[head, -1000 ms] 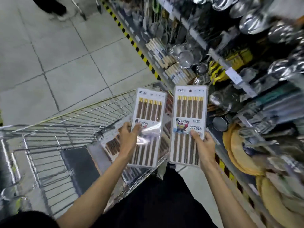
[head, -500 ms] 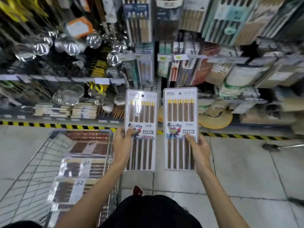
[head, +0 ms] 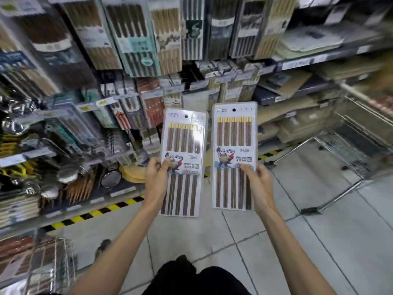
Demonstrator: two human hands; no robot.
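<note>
Store aisle, tiled floor (head: 319, 241), chopstick shelf (head: 148, 60) ahead. My left hand (head: 156, 179) grips the left chopstick pack (head: 184, 145) just below that shelf, thumb on its label. My right hand (head: 258, 184) grips the right chopstick pack (head: 234, 135) beside it, not touching. Both upright. Wire cart (head: 350, 141) right of the shelf.

two matching chopstick packs, left pack (head: 182, 162) and right pack (head: 234, 155), held upright side by side, slightly apart.
</note>
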